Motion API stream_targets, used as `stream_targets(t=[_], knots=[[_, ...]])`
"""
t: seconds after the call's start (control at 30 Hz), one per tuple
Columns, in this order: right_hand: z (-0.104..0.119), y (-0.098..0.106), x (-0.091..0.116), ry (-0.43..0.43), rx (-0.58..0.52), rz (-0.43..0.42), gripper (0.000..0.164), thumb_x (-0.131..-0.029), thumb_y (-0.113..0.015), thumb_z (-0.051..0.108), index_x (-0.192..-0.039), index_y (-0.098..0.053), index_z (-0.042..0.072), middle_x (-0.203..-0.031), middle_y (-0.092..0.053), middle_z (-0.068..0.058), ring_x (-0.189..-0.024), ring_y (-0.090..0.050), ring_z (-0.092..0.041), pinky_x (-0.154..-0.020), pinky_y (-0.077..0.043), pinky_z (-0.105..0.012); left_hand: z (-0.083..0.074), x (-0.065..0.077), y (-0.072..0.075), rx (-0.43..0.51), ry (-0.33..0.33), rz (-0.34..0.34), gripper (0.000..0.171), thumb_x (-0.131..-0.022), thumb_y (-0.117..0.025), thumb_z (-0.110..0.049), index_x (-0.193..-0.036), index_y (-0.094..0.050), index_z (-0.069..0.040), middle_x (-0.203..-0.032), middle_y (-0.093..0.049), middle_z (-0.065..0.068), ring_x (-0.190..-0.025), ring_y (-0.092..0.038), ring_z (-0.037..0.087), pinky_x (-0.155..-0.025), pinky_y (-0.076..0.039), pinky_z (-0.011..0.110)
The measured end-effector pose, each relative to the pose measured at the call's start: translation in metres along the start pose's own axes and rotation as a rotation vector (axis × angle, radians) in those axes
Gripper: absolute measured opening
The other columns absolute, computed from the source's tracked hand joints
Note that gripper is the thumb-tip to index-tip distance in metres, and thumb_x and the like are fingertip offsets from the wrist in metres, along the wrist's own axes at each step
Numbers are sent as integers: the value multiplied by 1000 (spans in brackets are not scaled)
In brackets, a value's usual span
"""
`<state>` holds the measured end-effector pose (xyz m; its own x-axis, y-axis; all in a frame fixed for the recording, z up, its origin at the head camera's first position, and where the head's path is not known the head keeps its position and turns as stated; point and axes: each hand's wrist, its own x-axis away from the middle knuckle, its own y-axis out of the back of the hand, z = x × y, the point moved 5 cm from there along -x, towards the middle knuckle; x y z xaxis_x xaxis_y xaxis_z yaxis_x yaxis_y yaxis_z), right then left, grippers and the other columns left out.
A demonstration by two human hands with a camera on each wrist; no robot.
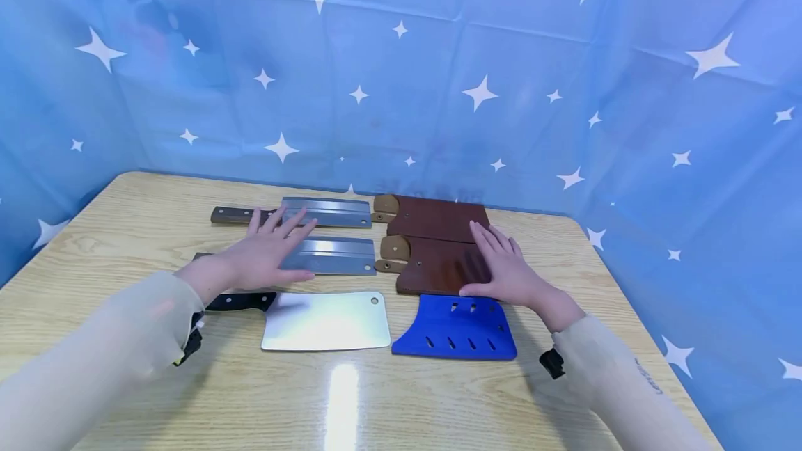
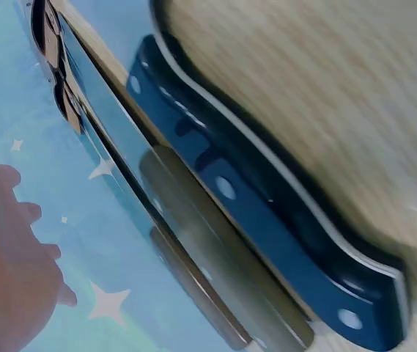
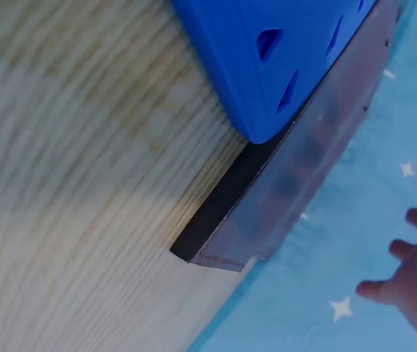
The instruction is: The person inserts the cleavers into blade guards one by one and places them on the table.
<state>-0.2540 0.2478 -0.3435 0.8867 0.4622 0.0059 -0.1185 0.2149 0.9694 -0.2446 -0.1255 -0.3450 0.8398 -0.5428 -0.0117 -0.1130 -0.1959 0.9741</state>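
Note:
My left hand (image 1: 266,255), fingers spread, hovers over the handle side of the middle cleaver (image 1: 338,256), whose handle it mostly hides. Behind it lies another cleaver (image 1: 332,212) with a brown riveted handle; nearer me is a broad cleaver (image 1: 326,322) with a black handle (image 2: 267,220). Opposite, my right hand (image 1: 506,271) has its fingers extended above the front brown leather sheath (image 1: 435,266), holding nothing. A second brown leather sheath (image 1: 438,218) lies behind that one, and a blue slotted blade guard (image 1: 464,329) lies in front.
The things lie in rows on a light wooden table (image 1: 250,402). A blue curtain (image 1: 401,89) with white stars hangs behind the table and along its sides. Tan snap straps (image 1: 395,248) stick out from the sheaths toward the blades.

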Motion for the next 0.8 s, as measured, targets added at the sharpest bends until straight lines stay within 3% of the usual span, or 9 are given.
stream_targets(t=[0.43, 0.8], knots=[[5, -5, 20, 94, 39, 26, 121, -64, -77, 55, -151, -3, 15, -155, -15, -17, -138, -19, -43, -105, -16, -67, 15, 29, -6, 30, -25, -1, 99, -74, -66, -60, -148, -22, -12, -155, -18, 17, -140, -8, 47, -106, 2, 69], [-1, -11, 42, 90, -24, 74, 127, -56, -79, 57, -151, -6, 17, -154, -17, -17, -136, -25, -43, -103, -18, -68, 25, 61, -3, -37, -47, -38, 107, -65, -63, -73, -146, -28, -12, -143, -39, 17, -129, -34, 42, -99, -25, 64]])
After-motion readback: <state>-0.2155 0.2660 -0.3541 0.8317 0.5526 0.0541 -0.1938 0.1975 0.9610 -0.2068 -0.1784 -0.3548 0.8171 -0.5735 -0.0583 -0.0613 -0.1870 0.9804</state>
